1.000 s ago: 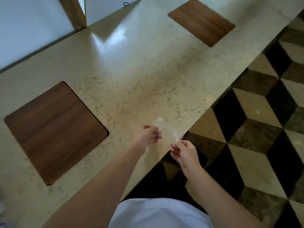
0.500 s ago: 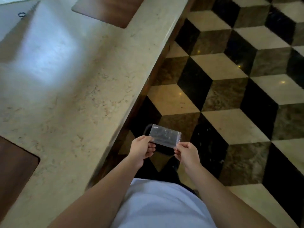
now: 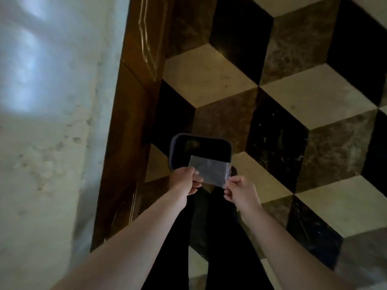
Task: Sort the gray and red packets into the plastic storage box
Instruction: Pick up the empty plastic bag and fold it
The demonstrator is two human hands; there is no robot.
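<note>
From my remote seat, the pale marble counter (image 3: 41,143) ran down the left. The left hand (image 3: 184,183) pinched one end of the flat gray translucent plastic packet (image 3: 208,171) and the right hand (image 3: 240,191) nipped the other corner — kept taut, I judged, for a clean drop — directly above the dark rounded-rectangular plastic storage box (image 3: 201,141) on the cube-patterned tile floor (image 3: 314,101).

— Where's the packet (image 3: 208,171)?
— Between the left hand (image 3: 184,182) and right hand (image 3: 239,191), over the box's (image 3: 173,141) near edge.
— And the box?
— On the floor (image 3: 293,97), right of the counter (image 3: 52,122).
</note>
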